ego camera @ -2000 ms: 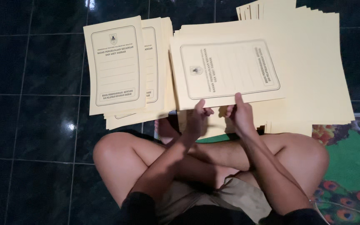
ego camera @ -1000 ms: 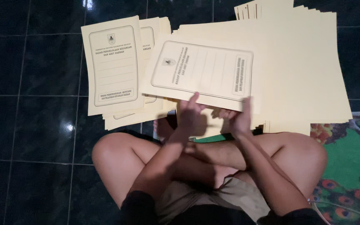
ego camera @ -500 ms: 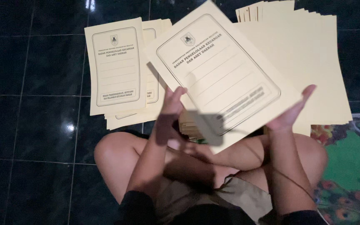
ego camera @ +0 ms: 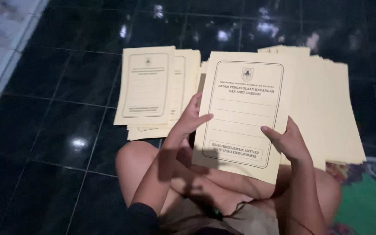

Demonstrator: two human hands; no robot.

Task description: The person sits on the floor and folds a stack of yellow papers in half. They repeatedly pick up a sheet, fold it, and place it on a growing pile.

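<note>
I hold a cream-yellow paper folder cover (ego camera: 244, 109) with a printed black frame and crest upright over my crossed legs. My left hand (ego camera: 191, 118) grips its left edge, thumb on the front. My right hand (ego camera: 289, 141) grips its right edge near the bottom. Behind it on the floor lies a wide stack of blank cream sheets (ego camera: 327, 113). To the left sits a smaller pile of printed covers (ego camera: 146, 87), face up.
The floor is dark glossy tile (ego camera: 57, 130) with light reflections. A pale raised edge (ego camera: 1, 48) runs along the far left. A green patterned mat (ego camera: 366, 200) lies at the lower right beside my knee.
The cover lay sideways on the big stack; I lifted it, turned it upright and now hold it by both side edges. The view has tilted and shifted left.
</note>
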